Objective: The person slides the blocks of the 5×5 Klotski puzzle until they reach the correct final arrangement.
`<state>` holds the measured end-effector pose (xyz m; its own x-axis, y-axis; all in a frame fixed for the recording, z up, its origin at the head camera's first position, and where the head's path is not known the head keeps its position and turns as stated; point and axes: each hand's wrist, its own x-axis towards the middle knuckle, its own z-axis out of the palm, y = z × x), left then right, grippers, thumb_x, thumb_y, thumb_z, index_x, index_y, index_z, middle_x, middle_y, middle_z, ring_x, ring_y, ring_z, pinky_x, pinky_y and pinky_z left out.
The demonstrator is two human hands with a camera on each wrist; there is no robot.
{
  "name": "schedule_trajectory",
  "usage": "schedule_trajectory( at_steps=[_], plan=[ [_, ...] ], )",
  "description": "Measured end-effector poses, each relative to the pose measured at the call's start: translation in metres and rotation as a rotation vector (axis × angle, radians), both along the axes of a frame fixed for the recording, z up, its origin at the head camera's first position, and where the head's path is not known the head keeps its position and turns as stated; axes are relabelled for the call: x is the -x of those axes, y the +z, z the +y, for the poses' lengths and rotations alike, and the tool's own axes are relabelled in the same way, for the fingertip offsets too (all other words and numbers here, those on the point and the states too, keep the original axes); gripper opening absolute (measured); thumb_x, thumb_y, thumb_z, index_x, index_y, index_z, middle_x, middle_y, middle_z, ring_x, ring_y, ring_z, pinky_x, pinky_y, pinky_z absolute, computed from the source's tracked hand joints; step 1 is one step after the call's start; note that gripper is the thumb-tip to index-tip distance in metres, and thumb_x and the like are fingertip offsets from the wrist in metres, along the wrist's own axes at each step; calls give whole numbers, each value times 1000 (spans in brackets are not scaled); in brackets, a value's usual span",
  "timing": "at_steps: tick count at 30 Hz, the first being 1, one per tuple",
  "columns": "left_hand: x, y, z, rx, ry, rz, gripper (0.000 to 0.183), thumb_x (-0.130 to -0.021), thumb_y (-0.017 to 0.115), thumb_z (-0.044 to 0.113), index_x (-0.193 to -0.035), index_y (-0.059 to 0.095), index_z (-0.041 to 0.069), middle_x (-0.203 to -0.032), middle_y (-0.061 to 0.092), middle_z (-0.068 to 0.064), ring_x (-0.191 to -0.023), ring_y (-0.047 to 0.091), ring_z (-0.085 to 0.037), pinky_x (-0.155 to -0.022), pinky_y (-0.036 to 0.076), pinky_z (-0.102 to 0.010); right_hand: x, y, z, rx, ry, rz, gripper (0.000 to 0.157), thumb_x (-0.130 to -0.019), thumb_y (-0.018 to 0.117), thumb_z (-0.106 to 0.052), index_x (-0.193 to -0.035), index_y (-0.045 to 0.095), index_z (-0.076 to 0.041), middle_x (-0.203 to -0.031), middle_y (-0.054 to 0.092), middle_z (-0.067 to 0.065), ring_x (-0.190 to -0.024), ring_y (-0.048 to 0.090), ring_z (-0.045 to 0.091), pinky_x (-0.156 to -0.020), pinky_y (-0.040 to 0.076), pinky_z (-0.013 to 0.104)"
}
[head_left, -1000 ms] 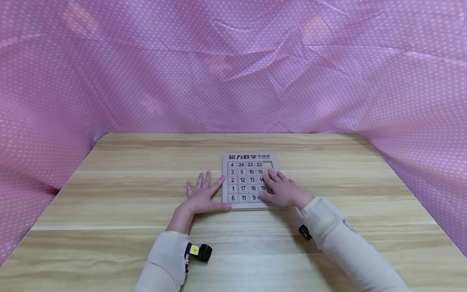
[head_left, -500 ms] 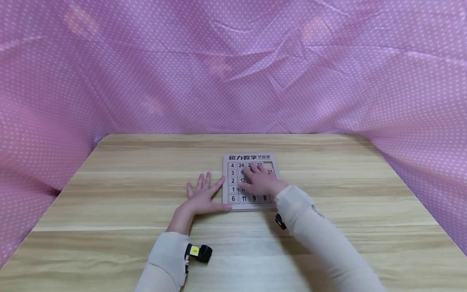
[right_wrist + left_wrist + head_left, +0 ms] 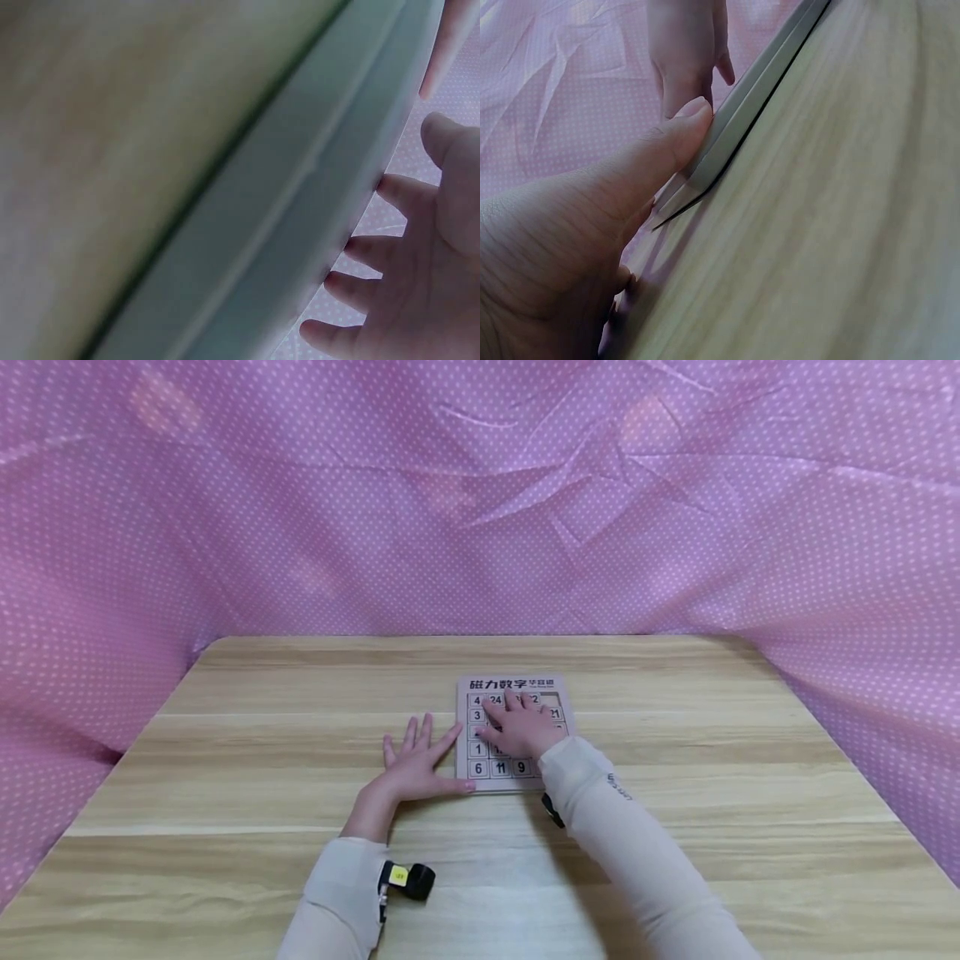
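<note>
A flat number sliding puzzle (image 3: 504, 784) lies on the table, with numbered square tiles and dark lettering along its far strip. A gap without a tile shows at its far right corner. My left hand (image 3: 412, 773) spreads its fingers on the table left of the board. Its thumb rests on the near left corner, as the left wrist view also shows, and its forefinger touches the left side. Over the tiles lies my right hand (image 3: 522, 731), fingers spread, hiding the middle ones. In the right wrist view its fingertips (image 3: 360, 289) reach down to the board's top face.
The wooden table (image 3: 300, 677) reaches around the puzzle on all sides. A pink dotted cloth (image 3: 480, 527) hangs behind it and at both sides. Black wrist cameras, such as the left one (image 3: 420, 882), stick out from the sleeves.
My right hand has moved left over the board, from the right columns to the middle and left ones. The left hand and board have stayed put. The gap remains at the far right corner.
</note>
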<state>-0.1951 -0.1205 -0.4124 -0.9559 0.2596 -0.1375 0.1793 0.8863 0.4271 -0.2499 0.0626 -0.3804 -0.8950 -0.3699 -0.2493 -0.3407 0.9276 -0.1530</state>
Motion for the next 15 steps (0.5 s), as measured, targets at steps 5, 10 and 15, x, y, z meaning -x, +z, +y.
schedule_trajectory(
  at_steps=[5, 10, 15],
  plan=[
    [-1, 1, -1, -4, -4, 7, 97, -56, 49, 77, -137, 13, 37, -141, -7, -15, -125, -16, -30, -89, -18, -57, 4, -4, 5, -7, 1, 11, 58, -87, 24, -56, -138, 16, -29, -143, 7, 10, -127, 4, 34, -96, 7, 56],
    [0, 1, -1, -7, 2, 2, 97, -56, 49, 77, -137, 13, 37, -141, -7, -15, -125, -16, -30, -89, -18, -56, 3, -2, 16, 7, 3, 16, 58, -87, 26, -56, -138, 17, -29, -142, 8, 11, -127, 6, 34, -96, 6, 56],
    [-1, 1, 0, -11, 4, -4, 97, -56, 49, 77, -137, 12, 37, -141, -8, -14, -125, -17, -29, -89, -19, -56, 3, -1, 25, -2, 12, 22, 57, -88, 25, -55, -138, 18, -28, -142, 7, 11, -126, 8, 35, -95, 8, 58]
  ],
)
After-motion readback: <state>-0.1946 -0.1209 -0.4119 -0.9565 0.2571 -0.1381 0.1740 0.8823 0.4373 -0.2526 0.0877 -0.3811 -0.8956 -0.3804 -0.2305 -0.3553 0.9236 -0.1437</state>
